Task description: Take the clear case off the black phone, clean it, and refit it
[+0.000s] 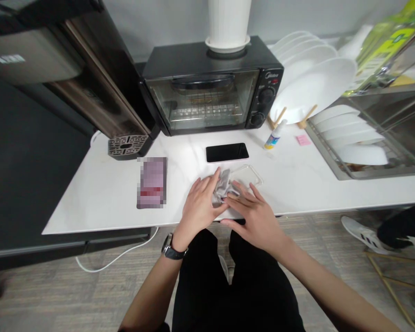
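Note:
A crumpled grey cloth (224, 183) lies bunched near the front edge of the white counter, between my two hands. My left hand (201, 201) holds its left side, with thumb and forefinger wide apart around it. From the right, my right hand (255, 213) presses its fingertips onto the cloth, its thumb stretched out at the counter edge. A clear phone case (253, 172) lies flat behind my right fingers, partly covered by the cloth and hand. Just beyond lies a black-screened phone (227, 152). Farther right stands a small spray bottle (275, 135).
A purple packet (152, 183), blurred out, lies on the left by a drinks machine (126, 145). Behind are a toaster oven (207, 103) and a white plant pot (228, 23). Racked plates (318, 85), a pink sticky note (303, 139) and a sink (397, 173) are right; someone's shoe (364, 234) shows below.

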`<state>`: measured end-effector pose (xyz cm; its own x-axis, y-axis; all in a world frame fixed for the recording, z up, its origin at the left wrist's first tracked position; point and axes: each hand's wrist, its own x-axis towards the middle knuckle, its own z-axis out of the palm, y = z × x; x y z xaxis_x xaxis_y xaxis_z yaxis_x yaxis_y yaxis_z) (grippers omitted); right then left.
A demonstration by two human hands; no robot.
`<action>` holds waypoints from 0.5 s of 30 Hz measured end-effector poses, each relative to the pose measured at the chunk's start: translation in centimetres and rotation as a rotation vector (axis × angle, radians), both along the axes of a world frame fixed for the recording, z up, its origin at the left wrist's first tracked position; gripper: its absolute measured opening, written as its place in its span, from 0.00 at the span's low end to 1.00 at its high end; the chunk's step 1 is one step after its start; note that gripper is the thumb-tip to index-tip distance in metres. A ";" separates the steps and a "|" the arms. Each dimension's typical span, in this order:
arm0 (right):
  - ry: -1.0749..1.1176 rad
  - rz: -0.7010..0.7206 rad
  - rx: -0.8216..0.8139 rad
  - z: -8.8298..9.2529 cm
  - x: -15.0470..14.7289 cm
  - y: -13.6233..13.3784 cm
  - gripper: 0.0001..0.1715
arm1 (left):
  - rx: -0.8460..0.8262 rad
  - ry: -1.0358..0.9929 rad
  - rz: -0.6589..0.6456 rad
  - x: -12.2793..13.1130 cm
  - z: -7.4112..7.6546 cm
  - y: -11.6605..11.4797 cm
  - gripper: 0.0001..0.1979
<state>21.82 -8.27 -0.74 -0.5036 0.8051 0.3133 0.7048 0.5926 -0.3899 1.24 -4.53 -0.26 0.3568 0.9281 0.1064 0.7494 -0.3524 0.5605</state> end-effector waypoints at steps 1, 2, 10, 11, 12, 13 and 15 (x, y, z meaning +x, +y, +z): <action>-0.018 -0.043 0.008 0.1 0.8 -0.2 0.28 | 0.000 0.000 0.003 0.1 0.0 0.0 0.50; -0.039 -0.094 0.023 0.1 1.7 -0.3 0.26 | 0.000 0.001 0.004 0.1 0.0 0.0 0.50; -0.088 -0.260 0.107 -0.5 2.4 3.3 0.33 | -0.001 -0.028 0.003 -0.1 -0.2 0.3 0.50; -0.061 -0.189 0.087 -0.5 1.4 3.3 0.35 | 0.002 -0.029 0.001 -0.2 -0.3 0.3 0.50; -0.034 -0.113 0.063 -0.5 0.4 3.1 0.36 | 0.005 -0.027 -0.002 -0.3 -0.3 0.3 0.50; -0.013 -0.046 0.038 -0.4 -0.4 2.8 0.37 | 0.007 -0.023 -0.004 -0.4 -0.4 0.3 0.50; 0.012 0.028 0.003 -0.4 -1.4 1.7 0.36 | 0.011 -0.014 -0.008 -0.4 -0.3 0.3 0.50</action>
<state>20.42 -6.62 -1.17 -0.5225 0.7896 0.3218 0.6831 0.6135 -0.3963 0.80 -4.21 -0.59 0.3622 0.9241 0.1217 0.7387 -0.3642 0.5672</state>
